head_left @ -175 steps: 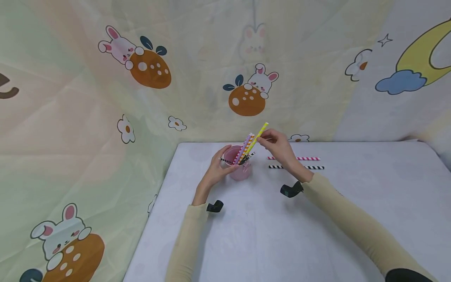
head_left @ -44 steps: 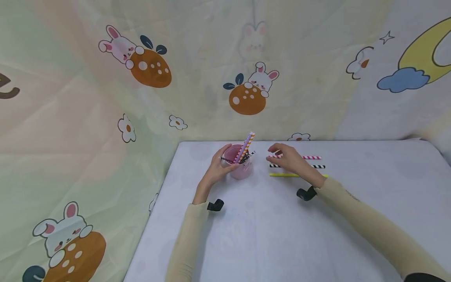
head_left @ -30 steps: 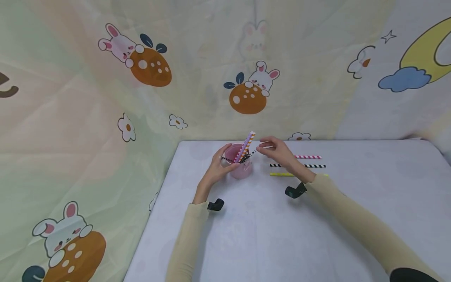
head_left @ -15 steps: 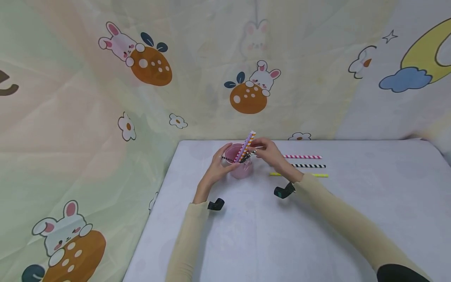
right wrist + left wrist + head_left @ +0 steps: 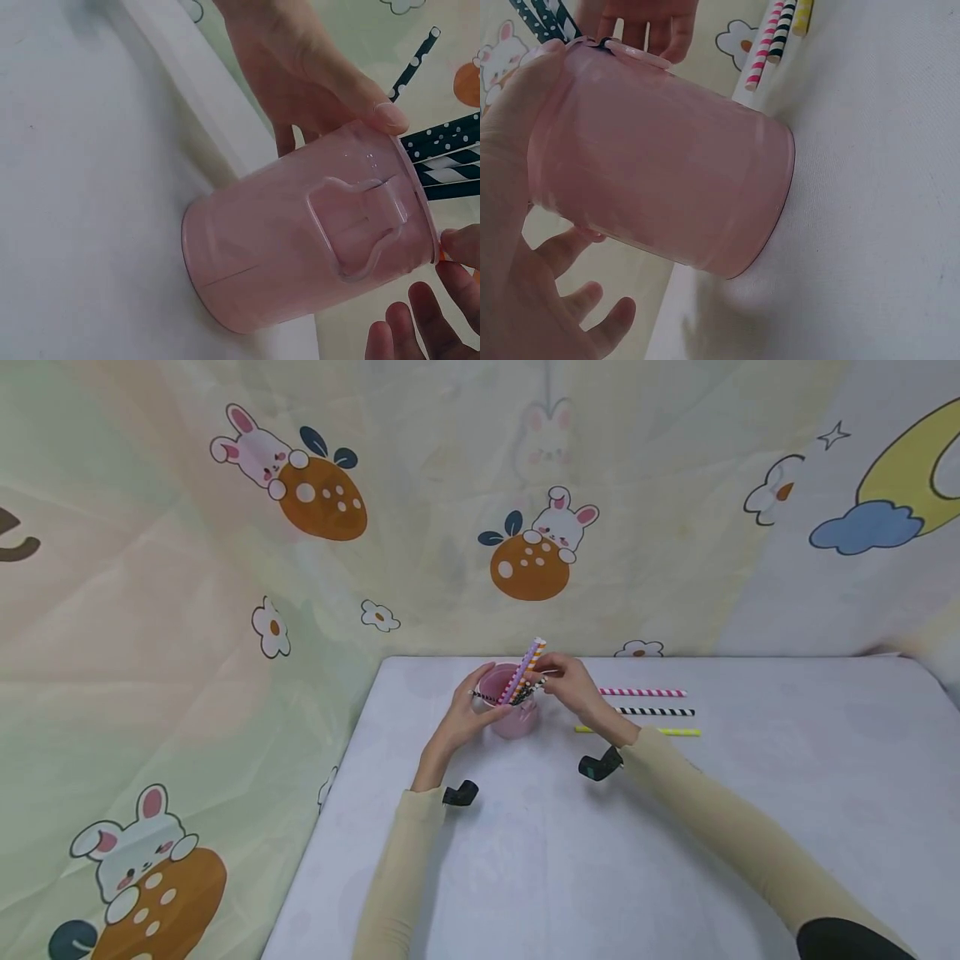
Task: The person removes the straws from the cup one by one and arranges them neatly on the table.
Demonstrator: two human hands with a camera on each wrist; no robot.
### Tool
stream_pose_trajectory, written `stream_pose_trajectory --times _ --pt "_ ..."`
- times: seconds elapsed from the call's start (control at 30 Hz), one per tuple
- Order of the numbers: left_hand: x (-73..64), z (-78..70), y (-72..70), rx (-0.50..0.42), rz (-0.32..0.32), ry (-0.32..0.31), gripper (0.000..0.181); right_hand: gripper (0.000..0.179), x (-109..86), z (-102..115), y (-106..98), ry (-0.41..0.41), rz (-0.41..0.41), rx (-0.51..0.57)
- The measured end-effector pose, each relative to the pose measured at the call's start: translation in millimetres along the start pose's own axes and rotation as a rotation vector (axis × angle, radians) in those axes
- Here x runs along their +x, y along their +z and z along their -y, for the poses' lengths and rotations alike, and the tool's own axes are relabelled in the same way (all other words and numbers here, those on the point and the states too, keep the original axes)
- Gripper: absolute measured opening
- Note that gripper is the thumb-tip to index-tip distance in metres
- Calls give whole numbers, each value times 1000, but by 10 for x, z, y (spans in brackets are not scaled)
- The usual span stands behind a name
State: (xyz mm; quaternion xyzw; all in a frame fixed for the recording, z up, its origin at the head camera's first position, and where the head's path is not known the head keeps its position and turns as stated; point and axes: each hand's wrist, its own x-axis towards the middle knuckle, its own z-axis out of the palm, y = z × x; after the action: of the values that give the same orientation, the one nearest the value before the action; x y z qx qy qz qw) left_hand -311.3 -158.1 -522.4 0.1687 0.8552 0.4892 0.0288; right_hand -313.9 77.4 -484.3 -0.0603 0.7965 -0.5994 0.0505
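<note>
My left hand [image 5: 463, 717] holds a pink cup [image 5: 517, 725] by its rim, thumb at the near side, other fingers loosely around the far side. Out of the cup lean a purple straw [image 5: 518, 675], an orange-and-white striped straw [image 5: 531, 665] and several black-and-white patterned straws [image 5: 448, 142]. My right hand [image 5: 573, 683] is at the right of the rim. In the right wrist view its thumb and forefinger pinch a bit of orange at the rim, apparently the orange-striped straw, mostly hidden there. A moulded handle [image 5: 360, 225] shows on the cup's side.
Right of the cup, a pink-and-white straw [image 5: 654, 692], a black-and-white striped straw [image 5: 660, 712] and a yellow straw [image 5: 681, 732] lie in parallel on the white table [image 5: 570, 852]. Behind the table's back edge hangs a printed cloth [image 5: 427, 527].
The yellow straw, earlier in my right hand, now lies on the table in front of the other two. My right hand has since moved back left to the cup. The left hand has stayed.
</note>
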Motion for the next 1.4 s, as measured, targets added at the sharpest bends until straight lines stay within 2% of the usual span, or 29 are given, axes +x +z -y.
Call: stream_pose_trajectory --times 0.33,0.6,1.03,1.27,1.4 --pt "-5 -3 -22 -4 4 3 85 31 -12 56 -15 -34 11 18" --pt "3 8 -16 -1 4 0 86 28 -30 107 -38 -19 -11 20" --pt "16 9 -3 6 -4 18 84 33 -94 307 -214 -88 -8 45" --pt "-15 5 3 7 6 -29 86 35 -139 383 -309 -93 -33 61" --pt "-8 1 0 23 3 -26 86 32 -134 420 -370 -114 -62 90"
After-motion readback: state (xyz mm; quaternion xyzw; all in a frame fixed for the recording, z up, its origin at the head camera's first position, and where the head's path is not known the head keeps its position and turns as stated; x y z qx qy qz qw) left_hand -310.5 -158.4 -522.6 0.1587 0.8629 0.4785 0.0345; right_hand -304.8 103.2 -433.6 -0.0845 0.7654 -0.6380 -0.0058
